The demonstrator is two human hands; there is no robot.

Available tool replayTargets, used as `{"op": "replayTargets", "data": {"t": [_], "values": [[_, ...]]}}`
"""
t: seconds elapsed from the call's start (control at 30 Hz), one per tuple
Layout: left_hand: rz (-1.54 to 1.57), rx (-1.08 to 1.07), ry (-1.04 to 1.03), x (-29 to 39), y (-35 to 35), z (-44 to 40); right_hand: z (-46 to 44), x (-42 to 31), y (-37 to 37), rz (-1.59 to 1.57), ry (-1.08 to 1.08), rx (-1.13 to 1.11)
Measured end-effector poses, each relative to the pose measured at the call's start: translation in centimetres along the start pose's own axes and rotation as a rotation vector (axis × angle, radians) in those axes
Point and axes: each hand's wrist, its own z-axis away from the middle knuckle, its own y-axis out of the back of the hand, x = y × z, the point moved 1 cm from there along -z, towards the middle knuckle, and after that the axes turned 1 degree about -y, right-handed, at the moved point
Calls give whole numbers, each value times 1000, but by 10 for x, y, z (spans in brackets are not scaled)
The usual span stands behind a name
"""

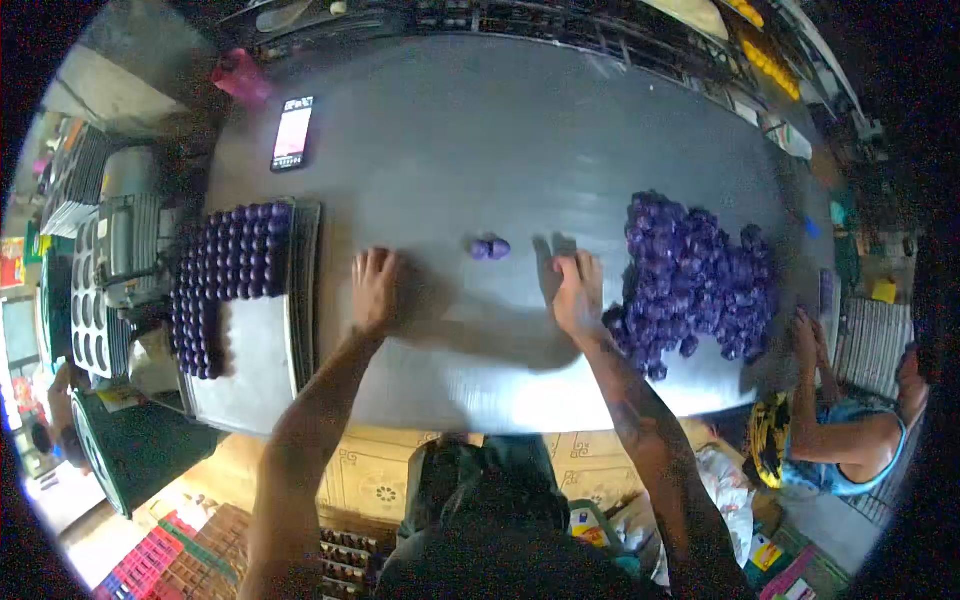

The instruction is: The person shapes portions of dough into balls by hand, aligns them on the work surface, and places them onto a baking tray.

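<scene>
My left hand [376, 290] rests on the metal tabletop, fingers curled down and drawn together, left of the middle. Its palm side faces the table, so whatever may be under it is hidden. My right hand [578, 296] is curled in the same way on the other side, close to a heap of rough purple dough pieces [695, 275]. Between the hands, slightly farther off, lie two smooth purple dough balls [490, 248] side by side. At the left, a tray [255, 345] carries rows of round purple balls [235, 250] along its far and left parts.
A phone [292, 133] with a lit screen lies at the table's far left, near a pink bag [240, 75]. Molds [88, 295] are stacked left of the tray. Another person [840, 440] sits at the right edge, hands by the table. Crates [170, 560] stand on the floor.
</scene>
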Motion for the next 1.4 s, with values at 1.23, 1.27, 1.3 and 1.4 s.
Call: {"op": "replayTargets", "data": {"t": [1.23,1.27,1.3,1.4], "values": [[673,-32,279,74,17,-102,-102,-7,12,-461,-189,-181],[685,-37,271,75,10,-80,-96,-19,20,-513,-231,-259],[662,30,203,76,2,-55,-84,-32,25,-498,-229,-251],[671,43,149,98,1,-15,-34,-67,18,-377,-270,-361]]}}
